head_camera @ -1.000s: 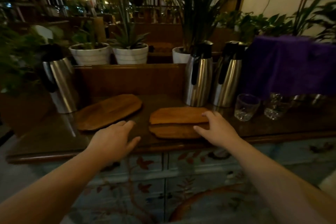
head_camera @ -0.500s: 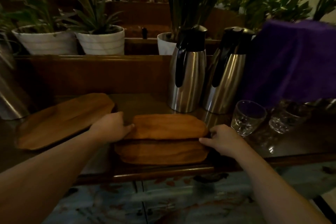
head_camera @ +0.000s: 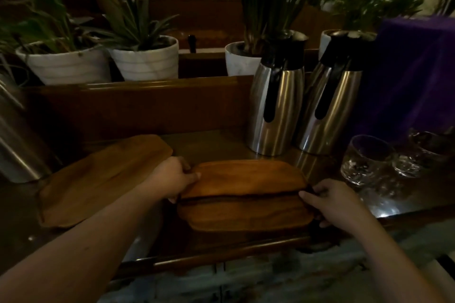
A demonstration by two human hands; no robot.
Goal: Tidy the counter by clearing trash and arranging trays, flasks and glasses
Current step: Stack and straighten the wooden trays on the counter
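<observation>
Two wooden trays lie stacked in the middle of the dark counter, the upper tray (head_camera: 246,177) shifted back over the lower tray (head_camera: 246,214). My left hand (head_camera: 172,179) grips the left end of the upper tray, thumb on top. My right hand (head_camera: 330,197) holds the right end of the stack, fingers curled at the gap between the two. A third wooden tray (head_camera: 103,177) lies flat to the left. Two steel flasks (head_camera: 278,103) (head_camera: 330,106) with black handles stand behind. Two glasses (head_camera: 364,160) (head_camera: 418,155) sit at the right.
Another steel flask (head_camera: 17,145) stands at the far left edge. White plant pots (head_camera: 145,59) line the ledge behind the wooden back panel (head_camera: 138,110). A purple cloth (head_camera: 413,74) covers something at the back right. The counter's front rim (head_camera: 221,256) runs just below the trays.
My left hand moved right from the counter's front onto the stacked trays' left end. My right hand shifted to the right end. The view came closer and the upper tray looks raised slightly.
</observation>
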